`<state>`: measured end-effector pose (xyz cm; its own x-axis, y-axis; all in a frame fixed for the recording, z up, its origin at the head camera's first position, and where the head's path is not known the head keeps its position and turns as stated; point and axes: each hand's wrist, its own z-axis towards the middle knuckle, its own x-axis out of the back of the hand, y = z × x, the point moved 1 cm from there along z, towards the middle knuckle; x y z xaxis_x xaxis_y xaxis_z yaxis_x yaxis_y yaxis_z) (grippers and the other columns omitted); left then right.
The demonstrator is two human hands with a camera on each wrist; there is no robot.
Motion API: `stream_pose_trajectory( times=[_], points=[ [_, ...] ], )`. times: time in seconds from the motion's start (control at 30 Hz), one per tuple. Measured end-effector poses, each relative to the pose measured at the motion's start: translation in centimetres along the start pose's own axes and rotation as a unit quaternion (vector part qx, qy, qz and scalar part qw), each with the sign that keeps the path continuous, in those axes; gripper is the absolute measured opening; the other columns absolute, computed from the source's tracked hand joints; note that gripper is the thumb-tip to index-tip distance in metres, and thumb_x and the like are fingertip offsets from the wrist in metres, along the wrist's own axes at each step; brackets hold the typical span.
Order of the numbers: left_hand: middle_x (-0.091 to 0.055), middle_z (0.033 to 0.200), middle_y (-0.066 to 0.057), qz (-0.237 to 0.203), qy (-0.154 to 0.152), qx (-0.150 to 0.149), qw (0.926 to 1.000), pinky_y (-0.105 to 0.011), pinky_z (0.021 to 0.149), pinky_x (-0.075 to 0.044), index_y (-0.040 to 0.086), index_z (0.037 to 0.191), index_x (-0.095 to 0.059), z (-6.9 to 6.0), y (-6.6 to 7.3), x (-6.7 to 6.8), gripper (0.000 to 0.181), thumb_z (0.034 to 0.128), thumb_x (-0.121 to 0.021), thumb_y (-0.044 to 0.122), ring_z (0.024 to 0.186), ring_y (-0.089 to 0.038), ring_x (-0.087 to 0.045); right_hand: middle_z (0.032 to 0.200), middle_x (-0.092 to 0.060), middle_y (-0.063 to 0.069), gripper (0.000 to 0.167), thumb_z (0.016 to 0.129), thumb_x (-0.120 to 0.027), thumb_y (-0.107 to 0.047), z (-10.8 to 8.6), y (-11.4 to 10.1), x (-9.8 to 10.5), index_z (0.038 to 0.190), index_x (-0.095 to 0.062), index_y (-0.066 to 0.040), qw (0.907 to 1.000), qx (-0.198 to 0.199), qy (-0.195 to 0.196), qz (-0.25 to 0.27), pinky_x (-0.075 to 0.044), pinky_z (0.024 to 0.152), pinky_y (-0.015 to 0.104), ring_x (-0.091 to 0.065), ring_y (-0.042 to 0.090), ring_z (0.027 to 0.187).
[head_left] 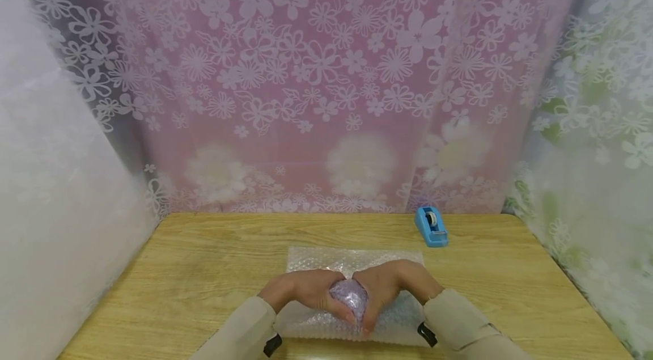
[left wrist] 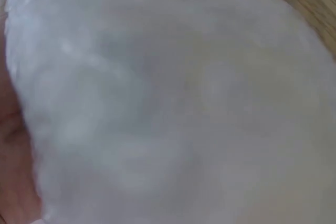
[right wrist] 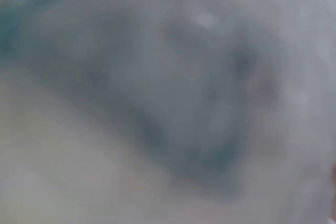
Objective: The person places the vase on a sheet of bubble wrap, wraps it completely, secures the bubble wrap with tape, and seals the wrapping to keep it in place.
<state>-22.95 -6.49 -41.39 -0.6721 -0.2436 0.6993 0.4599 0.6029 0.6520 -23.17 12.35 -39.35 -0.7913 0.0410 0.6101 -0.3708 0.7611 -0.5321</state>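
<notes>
A rounded, pale purple bundle [head_left: 351, 295] of shiny clear plastic sits between my two hands in the head view. My left hand [head_left: 315, 288] grips it from the left, and the right hand [head_left: 384, 285] grips it from the other side, thumbs toward me. Under and around the hands lies a sheet of bubble wrap [head_left: 326, 258], spread on the table. Blurred, cloudy plastic [left wrist: 173, 103] fills most of the left wrist view, with part of a hand at its left edge. In the right wrist view, greyish plastic [right wrist: 178, 93] shows teal patches beneath; what they belong to is unclear.
A blue tape dispenser [head_left: 431, 227] stands near the back right of the wooden table [head_left: 214, 269]. Behind the table hangs a pink floral curtain [head_left: 326, 93], with pale sheets at both sides.
</notes>
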Motion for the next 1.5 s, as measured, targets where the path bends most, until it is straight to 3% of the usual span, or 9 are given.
stream_pose_trajectory(
  times=[0.23,0.4,0.5,0.57,0.8,0.93,1.03,1.17,1.5],
  points=[
    [-0.058,0.102,0.012,0.037,0.024,0.008,0.999,-0.024,0.075,-0.048,0.011,0.131,-0.05,-0.1,-0.2,0.1,0.072,0.0774,-0.073,0.053,0.087,-0.003,-0.056,0.106,-0.052,-0.014,0.064,0.071,-0.08,-0.036,0.3,-0.1,0.3,0.123,-0.047,-0.021,0.9996,-0.018,-0.019,-0.001,-0.044,0.086,0.027,-0.05,0.003,0.096],
    [-0.06,0.114,0.006,0.132,0.069,0.0,0.9889,-0.03,0.082,-0.049,0.01,0.137,-0.047,-0.4,0.2,0.2,0.087,0.074,-0.067,0.067,0.099,-0.008,-0.058,0.112,-0.053,-0.014,0.072,0.068,-0.082,-0.041,0.3,-0.1,0.3,0.126,-0.047,-0.019,0.9986,-0.05,-0.006,-0.014,-0.043,0.091,0.033,-0.05,0.004,0.103],
    [-0.055,0.126,0.001,0.2,0.105,-0.018,0.9741,-0.037,0.089,-0.046,0.011,0.14,-0.045,-0.9,0.9,0.2,0.094,0.0723,-0.061,0.074,0.111,-0.015,-0.055,0.117,-0.052,-0.013,0.076,0.066,-0.082,-0.045,0.3,-0.1,0.3,0.129,-0.047,-0.019,0.9976,-0.064,0.0,-0.026,-0.041,0.095,0.038,-0.049,0.006,0.109],
    [-0.053,0.129,0.0,0.248,0.13,-0.034,0.9594,-0.04,0.092,-0.045,0.012,0.14,-0.045,-1.3,1.7,0.1,0.093,0.0726,-0.059,0.075,0.115,-0.017,-0.052,0.122,-0.051,-0.012,0.08,0.066,-0.081,-0.047,0.3,-0.1,0.4,0.132,-0.046,-0.019,0.9973,-0.065,0.0,-0.033,-0.04,0.097,0.039,-0.048,0.007,0.112],
    [-0.056,0.116,0.001,0.397,0.212,-0.088,0.8885,-0.032,0.083,-0.048,0.01,0.128,-0.053,-2.8,4.4,-1.9,0.079,0.0748,-0.065,0.067,0.106,-0.016,-0.052,0.133,-0.043,-0.017,0.087,0.069,-0.082,-0.041,0.4,0.2,0.6,0.143,-0.038,-0.023,0.9992,-0.034,-0.021,0.007,-0.036,0.101,0.034,-0.041,0.003,0.119],
    [-0.053,0.112,-0.001,0.444,0.238,-0.071,0.861,-0.03,0.078,-0.047,0.008,0.125,-0.052,-2.8,4.8,-3.6,0.088,0.0635,-0.072,0.066,0.102,-0.017,-0.049,0.129,-0.044,-0.019,0.08,0.071,-0.082,-0.037,0.6,0.3,0.7,0.139,-0.043,-0.024,0.9992,-0.017,-0.031,0.021,-0.035,0.102,0.033,-0.042,0.001,0.115],
    [-0.05,0.108,-0.002,0.46,0.256,-0.056,0.8484,-0.029,0.077,-0.045,0.007,0.123,-0.051,-2.5,4.6,-4.2,0.093,0.0546,-0.077,0.065,0.1,-0.017,-0.047,0.127,-0.044,-0.02,0.078,0.073,-0.08,-0.036,0.9,0.3,0.8,0.139,-0.041,-0.024,0.9987,-0.003,-0.045,0.023,-0.034,0.102,0.03,-0.042,-0.001,0.113],
    [-0.049,0.103,-0.002,0.47,0.277,-0.054,0.8365,-0.03,0.076,-0.044,0.008,0.118,-0.051,-2.1,4.2,-4.6,0.087,0.0538,-0.078,0.06,0.096,-0.018,-0.047,0.124,-0.043,-0.021,0.076,0.075,-0.078,-0.034,1.1,0.4,0.9,0.139,-0.039,-0.025,0.9978,-0.002,-0.06,0.029,-0.034,0.101,0.028,-0.042,-0.001,0.109],
    [-0.048,0.101,-0.002,0.477,0.293,-0.047,0.8272,-0.032,0.081,-0.042,0.008,0.113,-0.052,-1.0,3.5,-4.8,0.086,0.0464,-0.08,0.056,0.093,-0.019,-0.045,0.125,-0.044,-0.018,0.078,0.073,-0.079,-0.038,1.2,0.5,1.1,0.139,-0.04,-0.023,0.9985,-0.029,-0.046,0.011,-0.033,0.103,0.034,-0.042,0.001,0.112]
  ],
)
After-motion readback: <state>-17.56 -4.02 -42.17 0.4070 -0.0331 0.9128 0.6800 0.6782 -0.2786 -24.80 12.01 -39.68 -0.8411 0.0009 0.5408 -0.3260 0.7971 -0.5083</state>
